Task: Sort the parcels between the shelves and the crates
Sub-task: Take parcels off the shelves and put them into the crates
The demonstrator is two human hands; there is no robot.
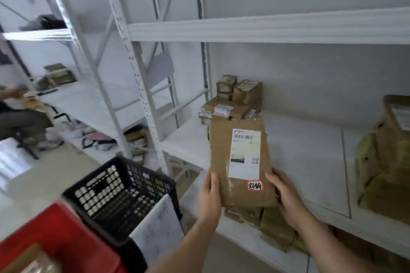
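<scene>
Parcel [240,162], flat and brown, stands upright before the shelf [310,150]; my left hand [209,195] and right hand [286,195] grasp its lower edges, fingers mostly hidden behind it. I cannot read its blurred label. Black crate [119,197] and red crate [64,235], cut off, sit lower left.

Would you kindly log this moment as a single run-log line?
step: checking parcel | left hand: grips flat brown parcel | right hand: grips same parcel | black crate: lower left | shelf: behind
</scene>
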